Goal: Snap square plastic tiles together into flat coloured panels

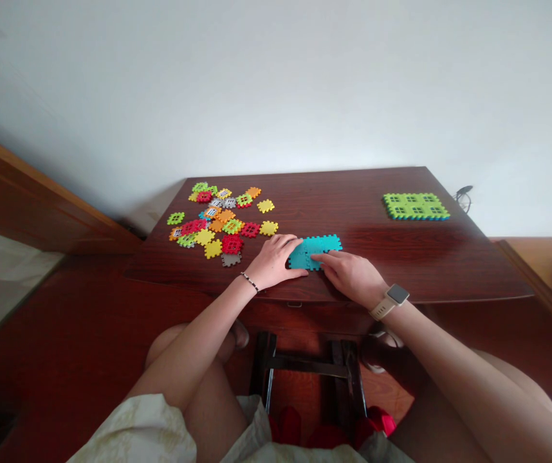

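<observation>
A panel of blue interlocking tiles (325,243) with toothed edges lies flat near the table's front edge. My left hand (276,259) is curved around its left end, with the fingers at the far side and the thumb at the near side. On the panel's surface rests the extended index finger of my right hand (350,273); its other fingers are curled at the near right edge. The right thumb is hidden, and part of the panel's near right portion is covered by this hand.
Left on the dark wooden table (324,193) is a loose spread of red tiles (232,244), yellow tiles (269,228) and other colours, some with windows. A green windowed panel (415,204) with blue beneath lies at right. Behind the table stands a white wall (305,83).
</observation>
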`<move>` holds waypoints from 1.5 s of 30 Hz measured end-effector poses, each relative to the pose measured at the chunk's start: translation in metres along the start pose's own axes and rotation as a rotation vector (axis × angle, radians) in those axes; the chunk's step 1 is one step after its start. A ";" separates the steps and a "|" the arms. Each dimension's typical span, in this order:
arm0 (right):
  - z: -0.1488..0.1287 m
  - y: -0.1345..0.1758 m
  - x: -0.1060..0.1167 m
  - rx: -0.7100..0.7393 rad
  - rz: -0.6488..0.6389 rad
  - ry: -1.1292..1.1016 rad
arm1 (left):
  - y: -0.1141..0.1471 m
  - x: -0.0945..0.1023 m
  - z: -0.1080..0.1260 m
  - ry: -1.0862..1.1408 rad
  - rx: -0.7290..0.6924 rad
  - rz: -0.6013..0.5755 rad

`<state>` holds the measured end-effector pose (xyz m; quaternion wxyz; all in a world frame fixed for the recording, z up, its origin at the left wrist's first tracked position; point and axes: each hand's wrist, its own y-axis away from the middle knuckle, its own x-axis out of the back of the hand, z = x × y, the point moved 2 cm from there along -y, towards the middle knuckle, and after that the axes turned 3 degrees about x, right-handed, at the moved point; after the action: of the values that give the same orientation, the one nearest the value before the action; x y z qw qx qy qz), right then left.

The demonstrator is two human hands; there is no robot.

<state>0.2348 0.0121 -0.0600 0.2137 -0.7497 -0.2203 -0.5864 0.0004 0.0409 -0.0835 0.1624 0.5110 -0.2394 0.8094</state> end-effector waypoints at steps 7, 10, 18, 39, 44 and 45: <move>-0.004 -0.001 0.000 -0.012 -0.020 0.025 | 0.000 0.000 0.000 0.016 0.011 0.007; -0.004 0.001 -0.001 -0.005 -0.006 0.012 | 0.000 0.000 0.001 0.010 0.008 0.007; -0.011 0.005 -0.006 0.029 0.022 0.025 | -0.001 0.001 0.002 0.009 0.012 -0.002; -0.020 0.004 -0.004 0.014 0.006 -0.042 | -0.001 0.000 0.001 0.018 0.008 0.002; -0.022 0.001 -0.001 -0.013 -0.014 -0.081 | -0.001 0.000 0.000 0.025 -0.002 0.011; -0.022 0.001 -0.002 -0.012 -0.014 -0.083 | 0.000 0.000 0.000 0.026 -0.001 0.012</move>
<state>0.2182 -0.0018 -0.0570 0.1958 -0.7730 -0.2310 -0.5575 0.0005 0.0415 -0.0838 0.1610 0.4990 -0.2409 0.8167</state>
